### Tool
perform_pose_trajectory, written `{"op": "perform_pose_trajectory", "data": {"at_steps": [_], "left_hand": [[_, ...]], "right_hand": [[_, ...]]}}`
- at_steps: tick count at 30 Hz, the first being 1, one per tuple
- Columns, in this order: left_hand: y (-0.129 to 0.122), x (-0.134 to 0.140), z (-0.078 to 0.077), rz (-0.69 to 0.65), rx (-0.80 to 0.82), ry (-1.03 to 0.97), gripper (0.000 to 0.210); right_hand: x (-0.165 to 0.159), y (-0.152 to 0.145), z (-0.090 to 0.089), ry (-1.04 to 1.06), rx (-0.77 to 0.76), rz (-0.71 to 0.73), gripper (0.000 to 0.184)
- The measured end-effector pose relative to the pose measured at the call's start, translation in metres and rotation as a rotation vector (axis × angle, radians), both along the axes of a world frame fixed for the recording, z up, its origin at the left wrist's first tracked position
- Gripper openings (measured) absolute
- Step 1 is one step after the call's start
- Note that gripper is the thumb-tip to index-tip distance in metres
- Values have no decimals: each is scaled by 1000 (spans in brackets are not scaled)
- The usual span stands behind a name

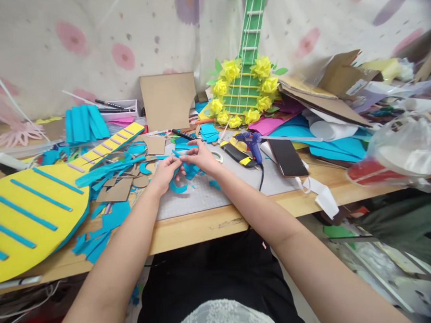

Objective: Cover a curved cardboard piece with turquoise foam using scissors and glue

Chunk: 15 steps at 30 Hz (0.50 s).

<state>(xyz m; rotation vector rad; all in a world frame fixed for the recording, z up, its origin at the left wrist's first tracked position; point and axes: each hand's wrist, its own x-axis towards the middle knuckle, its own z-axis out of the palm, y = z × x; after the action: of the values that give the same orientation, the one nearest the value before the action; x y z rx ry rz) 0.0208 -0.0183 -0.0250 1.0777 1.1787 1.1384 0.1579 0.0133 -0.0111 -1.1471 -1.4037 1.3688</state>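
Note:
Both my hands meet above the grey work mat (189, 204) with a small piece of blue paper (177, 155) pinched between them. The fingers of my left hand (168, 172) are closed on one side of it. My right hand (202, 157) pinches it from the other side, thumb and forefinger together. Just under my hands lie curled blue paper scraps (178, 187), and more blue paper shows below my right fingers. A white roll of tape (218, 156) sits partly hidden behind my right hand.
A yellow paper guitar (33, 209) lies at left among blue and cardboard scraps (118, 189). A green guitar with yellow flowers (246, 90) leans at the back. Right of my hands are a yellow-black cutter (238, 154), a blue glue gun (252, 144) with its cord, and a phone (287, 157).

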Motion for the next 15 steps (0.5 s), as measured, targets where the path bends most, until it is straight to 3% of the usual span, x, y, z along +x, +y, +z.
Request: {"op": "perform_pose_trajectory", "data": {"at_steps": [6,15], "left_hand": [[-2,0,3,-46,-5,-10,28],[-1,-3,3,-88,-29,-33,26]], "right_hand": [[3,6,-2,168,-52,3,34],[19,16,-5,150,-11,-81,18]]}}
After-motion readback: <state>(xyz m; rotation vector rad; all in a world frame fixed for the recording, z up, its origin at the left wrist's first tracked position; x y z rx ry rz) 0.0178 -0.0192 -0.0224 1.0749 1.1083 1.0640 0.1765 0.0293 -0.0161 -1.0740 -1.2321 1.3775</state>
